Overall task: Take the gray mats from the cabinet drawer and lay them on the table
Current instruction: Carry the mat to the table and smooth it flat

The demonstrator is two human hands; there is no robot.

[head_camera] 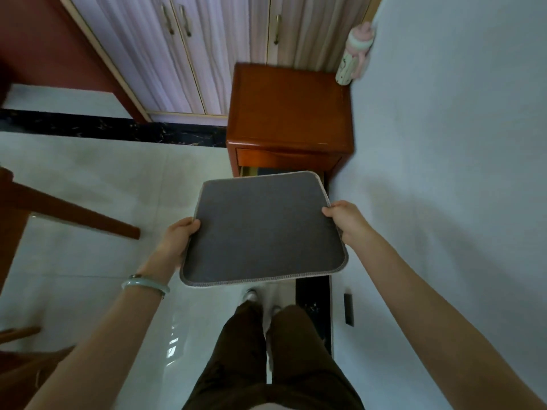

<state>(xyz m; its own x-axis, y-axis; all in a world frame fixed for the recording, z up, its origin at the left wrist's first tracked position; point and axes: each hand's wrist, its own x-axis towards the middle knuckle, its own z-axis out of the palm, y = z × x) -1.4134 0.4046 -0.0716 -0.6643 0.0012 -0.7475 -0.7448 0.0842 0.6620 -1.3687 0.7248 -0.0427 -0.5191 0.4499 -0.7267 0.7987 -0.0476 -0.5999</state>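
A gray mat point(263, 229) with a pale stitched border is held flat in the air in front of me, above the floor. My left hand point(177, 238) grips its left edge and my right hand point(340, 220) grips its right edge. Just beyond the mat stands a small orange-brown wooden cabinet point(290, 113). Its lower drawer point(251, 171) is pulled open, and a dark strip shows inside it behind the mat; most of the drawer is hidden by the mat.
A pink and white bottle point(353, 54) stands beside the cabinet against the white wall on the right. Pale wardrobe doors point(183, 54) rise behind. A dark wooden table leg point(74, 211) crosses the left floor. My legs and shoes are below the mat.
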